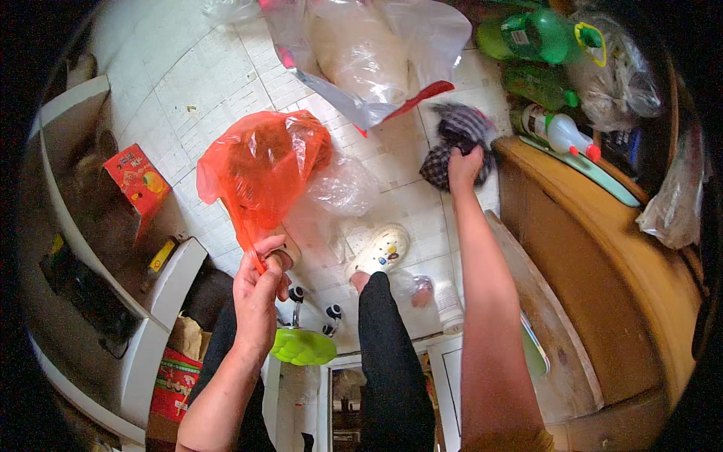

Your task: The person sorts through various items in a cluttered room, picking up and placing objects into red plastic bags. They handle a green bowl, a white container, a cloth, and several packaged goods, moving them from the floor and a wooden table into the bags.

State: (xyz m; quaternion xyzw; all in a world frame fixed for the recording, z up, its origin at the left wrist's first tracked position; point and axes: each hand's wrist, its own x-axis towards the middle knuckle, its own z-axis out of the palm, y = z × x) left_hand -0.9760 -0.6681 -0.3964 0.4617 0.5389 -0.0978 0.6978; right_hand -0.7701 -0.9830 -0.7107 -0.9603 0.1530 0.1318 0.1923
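Pinched in my left hand (262, 277) is the gathered edge of a red plastic bag (257, 164), which spreads out ahead over the tiled floor. Something bulky inside the bag shows dark through the film, but I cannot tell what. My right hand (466, 166) grips a bunched black-and-white checked cloth (443, 164), slightly blurred, beside the corner of a wooden cabinet. Between the two hands a clear plastic bag (344, 183) lies crumpled on the tiles. A large, clear-and-silver plastic bag (361, 51) with something pale in it lies farther ahead.
Green plastic bottles (534, 37) and a white bottle with a red cap (565, 133) are at the right, by the wooden cabinet (570, 226). A red printed box (138, 178) stands left. Near my feet are a green-seated stool (303, 346) and my white clog (384, 248).
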